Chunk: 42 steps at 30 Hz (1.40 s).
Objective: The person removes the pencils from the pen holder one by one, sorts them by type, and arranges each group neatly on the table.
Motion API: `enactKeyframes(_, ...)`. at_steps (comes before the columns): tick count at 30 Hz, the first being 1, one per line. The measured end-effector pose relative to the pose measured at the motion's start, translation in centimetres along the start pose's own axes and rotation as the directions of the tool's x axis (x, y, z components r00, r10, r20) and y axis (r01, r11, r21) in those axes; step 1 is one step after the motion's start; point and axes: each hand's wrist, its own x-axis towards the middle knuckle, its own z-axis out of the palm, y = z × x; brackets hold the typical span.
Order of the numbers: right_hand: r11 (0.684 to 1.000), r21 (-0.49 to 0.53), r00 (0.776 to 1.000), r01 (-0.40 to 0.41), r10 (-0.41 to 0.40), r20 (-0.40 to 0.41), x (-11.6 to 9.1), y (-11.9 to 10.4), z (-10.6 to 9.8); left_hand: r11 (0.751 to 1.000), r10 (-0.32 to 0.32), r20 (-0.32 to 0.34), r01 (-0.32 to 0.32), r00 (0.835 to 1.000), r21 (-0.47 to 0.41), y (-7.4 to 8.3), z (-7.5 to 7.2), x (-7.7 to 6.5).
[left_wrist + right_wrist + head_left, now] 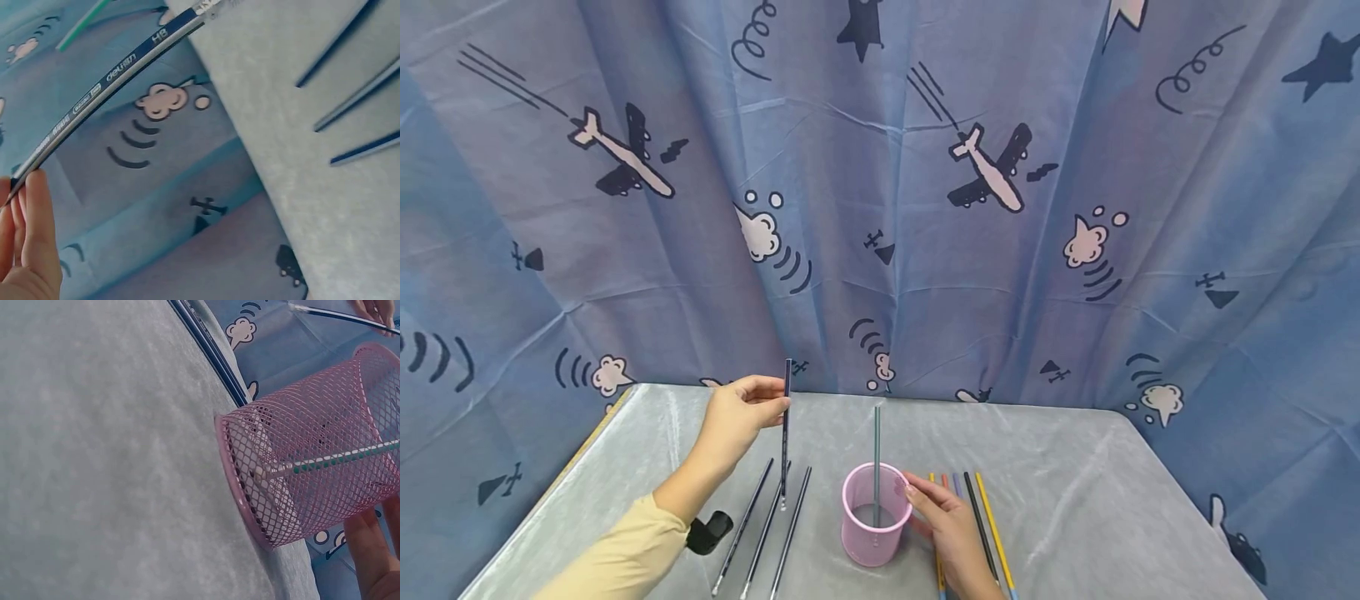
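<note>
In the head view my left hand (741, 421) pinches a dark blue and silver pencil (786, 417) near its upper end, held upright above the table with its eraser end down. The left wrist view shows "HB" on that pencil (106, 90). A pink mesh pen holder (871, 546) stands to its right with a green pencil (877, 442) upright inside. My right hand (951, 533) holds the pen holder at its right side, fingers against the rim and wall. Through the mesh, the green pencil (344, 457) shows in the right wrist view.
Three dark striped pencils (767, 529) lie side by side left of the pen holder. Several coloured pencils (988, 521), yellow, red, purple and black, lie to its right, partly behind my right hand. A grey cloth (1097, 500) covers the table; a patterned blue curtain (865, 167) hangs behind.
</note>
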Motion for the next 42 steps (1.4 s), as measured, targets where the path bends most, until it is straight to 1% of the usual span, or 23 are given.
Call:
enactKeyframes(4, 1.000, -0.002, 1.000, -0.006, 0.006, -0.005, 0.0, 0.0, 0.0, 0.999, -0.029, 0.055, 0.028, 0.998, 0.024, -0.7, -0.2, 0.2)
enactKeyframes(9, 1.000, -0.003, 1.000, -0.001, 0.001, -0.003, 0.0, 0.0, 0.0, 0.999, -0.046, 0.134, 0.043, 0.990, 0.023, -1.3, -0.6, 0.3)
enactKeyframes(12, 1.000, 0.000, 1.000, -0.003, 0.003, -0.002, 0.0, 0.0, 0.0, 0.998, -0.065, 0.158, 0.061, 0.985, 0.032, -1.6, -0.7, 0.4)
enactKeyframes(18, 1.000, 0.001, 1.000, 0.002, -0.002, -0.001, 0.1, 0.1, -0.1, 0.994, -0.101, 0.177, 0.092, 0.979, 0.058, -2.3, -1.0, 0.5)
enactKeyframes(24, 1.000, 0.002, 1.000, 0.004, -0.004, -0.002, 0.0, 0.0, 0.0, 0.992, -0.115, 0.200, 0.103, 0.973, 0.070, -3.1, -1.3, 0.9)
enactKeyframes(27, 1.000, 0.002, 1.000, 0.004, -0.004, -0.003, -0.1, 0.0, 0.0, 0.992, -0.112, 0.209, 0.098, 0.971, 0.078, -3.5, -1.6, 1.1)
enactKeyframes(36, 1.000, 0.004, 1.000, 0.002, -0.002, -0.006, -0.1, -0.1, 0.0, 0.988, -0.134, 0.208, 0.114, 0.969, 0.108, -4.4, -2.0, 1.6)
enactKeyframes(42, 1.000, 0.021, 1.000, 0.011, -0.011, -0.006, 0.0, 0.0, 0.1, 0.976, -0.183, 0.200, 0.153, 0.962, 0.157, -5.3, -2.6, 2.0)
